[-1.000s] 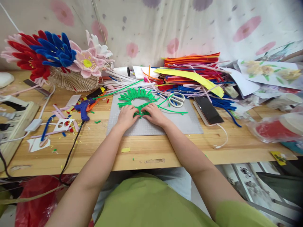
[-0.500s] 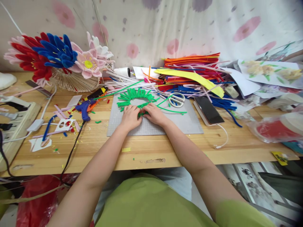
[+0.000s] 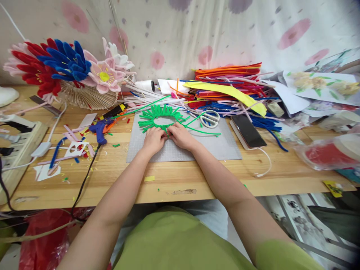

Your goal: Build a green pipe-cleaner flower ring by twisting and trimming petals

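A ring of bent green pipe cleaners [image 3: 160,114] lies on a grey cutting mat [image 3: 213,144] on the wooden table. My left hand [image 3: 153,139] and my right hand [image 3: 180,135] meet at the ring's near edge, fingers pinched on the green pipe cleaner there. A loose green strand [image 3: 204,131] trails off to the right from under my right hand.
White-handled scissors [image 3: 210,118] and a phone [image 3: 248,131] lie right of the mat. A blue glue gun [image 3: 99,129] with its black cord lies to the left. A heap of coloured pipe cleaners [image 3: 229,84] fills the back, and finished pipe-cleaner flowers [image 3: 67,65] stand at the back left.
Both hands have crept slightly forward and closer together on the ring's near edge. The rest of the table is unchanged.
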`<state>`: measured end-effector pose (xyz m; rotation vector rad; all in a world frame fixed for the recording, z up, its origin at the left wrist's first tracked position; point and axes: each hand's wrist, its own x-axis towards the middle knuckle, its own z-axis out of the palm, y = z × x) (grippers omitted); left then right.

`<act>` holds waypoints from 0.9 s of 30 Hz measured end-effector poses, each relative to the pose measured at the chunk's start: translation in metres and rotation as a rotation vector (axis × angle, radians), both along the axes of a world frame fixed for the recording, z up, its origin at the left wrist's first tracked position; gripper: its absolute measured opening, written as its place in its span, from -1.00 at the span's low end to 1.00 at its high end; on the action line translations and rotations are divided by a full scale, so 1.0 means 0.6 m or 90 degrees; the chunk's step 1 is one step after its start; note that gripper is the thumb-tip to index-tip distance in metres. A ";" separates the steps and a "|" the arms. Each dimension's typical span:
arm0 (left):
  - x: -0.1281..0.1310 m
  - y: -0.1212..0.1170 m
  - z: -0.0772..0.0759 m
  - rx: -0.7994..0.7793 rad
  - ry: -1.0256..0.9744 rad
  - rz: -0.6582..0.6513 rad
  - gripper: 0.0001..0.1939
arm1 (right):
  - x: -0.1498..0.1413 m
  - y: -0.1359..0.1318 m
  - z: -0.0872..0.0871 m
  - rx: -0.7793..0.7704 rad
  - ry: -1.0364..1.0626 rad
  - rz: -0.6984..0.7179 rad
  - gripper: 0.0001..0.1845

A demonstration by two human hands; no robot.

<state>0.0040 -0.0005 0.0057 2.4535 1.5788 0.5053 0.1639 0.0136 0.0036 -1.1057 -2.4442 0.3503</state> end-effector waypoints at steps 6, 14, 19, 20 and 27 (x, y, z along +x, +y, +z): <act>-0.010 -0.002 0.004 0.005 -0.005 -0.014 -0.92 | 0.006 0.000 0.003 -0.022 0.023 0.002 -0.91; -0.055 0.000 0.021 -0.014 -0.053 -0.049 -0.82 | 0.014 -0.012 -0.005 0.031 0.072 0.002 -0.59; -0.050 0.002 0.020 -0.011 -0.110 -0.049 -0.87 | -0.014 -0.024 0.001 -0.016 0.095 0.017 -0.71; -0.046 0.001 0.018 -0.012 -0.125 -0.046 -0.88 | -0.019 -0.025 0.001 -0.031 0.105 0.011 -0.75; -0.024 -0.005 0.005 0.050 -0.279 0.099 -0.76 | -0.023 -0.016 -0.012 -0.179 0.298 -0.141 -0.91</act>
